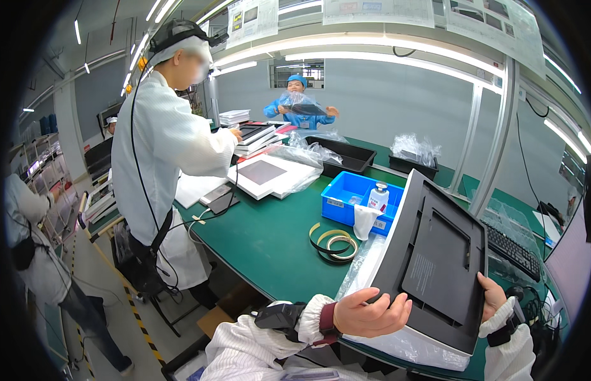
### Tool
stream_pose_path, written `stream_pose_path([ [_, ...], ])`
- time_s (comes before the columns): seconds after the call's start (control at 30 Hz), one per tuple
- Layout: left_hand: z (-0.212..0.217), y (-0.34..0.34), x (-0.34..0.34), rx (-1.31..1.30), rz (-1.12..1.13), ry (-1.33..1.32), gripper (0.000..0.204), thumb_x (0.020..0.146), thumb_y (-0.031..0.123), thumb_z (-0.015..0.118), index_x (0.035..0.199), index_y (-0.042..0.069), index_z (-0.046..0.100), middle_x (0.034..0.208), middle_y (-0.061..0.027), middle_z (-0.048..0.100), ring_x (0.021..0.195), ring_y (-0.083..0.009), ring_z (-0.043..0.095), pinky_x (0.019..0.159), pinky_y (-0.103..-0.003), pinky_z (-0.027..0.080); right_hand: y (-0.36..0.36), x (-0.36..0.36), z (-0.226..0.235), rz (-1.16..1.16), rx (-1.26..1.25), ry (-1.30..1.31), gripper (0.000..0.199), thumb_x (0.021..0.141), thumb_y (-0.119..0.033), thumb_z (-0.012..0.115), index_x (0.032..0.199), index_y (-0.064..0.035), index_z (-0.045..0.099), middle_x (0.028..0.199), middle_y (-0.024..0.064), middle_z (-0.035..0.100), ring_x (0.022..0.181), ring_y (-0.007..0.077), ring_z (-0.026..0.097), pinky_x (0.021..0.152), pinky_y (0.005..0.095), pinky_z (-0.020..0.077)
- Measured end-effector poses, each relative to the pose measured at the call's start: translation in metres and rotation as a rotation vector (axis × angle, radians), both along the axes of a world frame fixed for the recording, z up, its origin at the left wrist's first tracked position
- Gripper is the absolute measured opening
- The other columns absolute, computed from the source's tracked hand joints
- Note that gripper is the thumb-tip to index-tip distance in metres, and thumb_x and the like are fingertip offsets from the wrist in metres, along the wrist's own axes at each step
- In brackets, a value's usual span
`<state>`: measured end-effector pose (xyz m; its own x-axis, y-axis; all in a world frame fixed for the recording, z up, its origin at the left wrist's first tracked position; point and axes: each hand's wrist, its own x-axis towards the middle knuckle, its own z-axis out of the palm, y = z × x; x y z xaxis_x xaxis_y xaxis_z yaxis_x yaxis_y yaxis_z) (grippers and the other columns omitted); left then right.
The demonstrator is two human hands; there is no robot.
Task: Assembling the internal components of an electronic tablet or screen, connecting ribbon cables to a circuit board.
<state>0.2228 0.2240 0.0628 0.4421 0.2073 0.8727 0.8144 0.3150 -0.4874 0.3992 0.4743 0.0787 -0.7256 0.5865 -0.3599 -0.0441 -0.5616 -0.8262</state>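
Observation:
I hold a flat rectangular panel (435, 260) tilted up on its edge, its black back cover facing me and a white rim around it. My left hand (370, 313) grips its lower left edge. My right hand (492, 296) holds the lower right edge. Clear plastic wrap (410, 346) lies under the panel on the green table (270, 247).
A blue bin (338, 198) with a small bottle and a white cloth stands behind the panel, rolls of tape (332, 241) beside it. A black keyboard (514, 251) lies right. A person in a white coat (162, 152) works at the left with stacked panels; another in blue handles plastic at the back.

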Motion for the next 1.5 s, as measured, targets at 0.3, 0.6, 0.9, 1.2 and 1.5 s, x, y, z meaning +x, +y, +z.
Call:
stream_pose_path([
  [0.3,-0.006,-0.009,-0.033,-0.316,-0.864,-0.972,0.067,0.076,0.055,0.046,0.124,0.01,0.033,0.128,-0.0093,0.031,0.115,-0.0241,0.032,0.096,-0.042,0.024,0.055,0.015,0.059,-0.015,0.9,0.132,0.025,0.081,-0.017,0.051,0.1,-0.0001,0.05,0.087,0.0052,0.057,0.075,0.0114,0.055,0.069,0.0244,0.0437],
  [0.6,-0.033,-0.001,-0.034,-0.824,-1.76,-2.389,0.048,0.083,0.02,0.048,0.124,0.002,0.029,0.118,-0.01,0.043,0.106,-0.0223,0.046,0.087,-0.037,0.04,0.061,-0.035,0.068,0.53,1.117,-0.302,0.025,0.078,-0.009,0.053,0.098,0.0047,0.054,0.084,0.0033,0.059,0.075,0.0086,0.053,0.071,0.0235,0.0429],
  [0.9,-0.077,-0.011,-0.004,-0.706,-1.651,-2.716,0.045,0.086,0.013,0.043,0.125,0.003,0.023,0.119,-0.0095,0.039,0.107,-0.0202,0.044,0.089,-0.036,0.041,0.097,-0.121,-0.017,0.735,1.58,-0.587,0.039,0.08,-0.033,0.052,0.1,0.0003,0.054,0.09,0.0138,0.06,0.083,0.0222,0.055,0.074,0.03,0.042],
  [1.2,-0.072,-0.024,-0.031,-0.899,-0.875,-2.539,0.063,0.085,0.016,0.047,0.128,-0.002,0.004,0.118,-0.016,0.031,0.077,-0.0183,0.057,0.071,-0.029,0.05,0.092,-0.157,-0.086,0.794,1.559,-0.553,0.037,0.081,-0.034,0.049,0.096,-0.0014,0.056,0.097,0.0166,0.054,0.092,0.0298,0.05,0.079,0.0357,0.0385],
  [1.5,-0.072,-0.016,-0.043,-1.075,-0.032,-1.523,0.048,0.076,0.035,0.054,0.103,-0.005,0.048,0.058,-0.015,0.055,0.054,-0.0302,0.056,0.05,-0.037,0.044,0.076,-0.157,-0.109,0.3,1.889,-0.405,0.015,0.07,-0.016,0.062,0.08,-0.0057,0.057,0.082,0.0113,0.049,0.081,0.0287,0.05,0.07,0.0348,0.0409],
])
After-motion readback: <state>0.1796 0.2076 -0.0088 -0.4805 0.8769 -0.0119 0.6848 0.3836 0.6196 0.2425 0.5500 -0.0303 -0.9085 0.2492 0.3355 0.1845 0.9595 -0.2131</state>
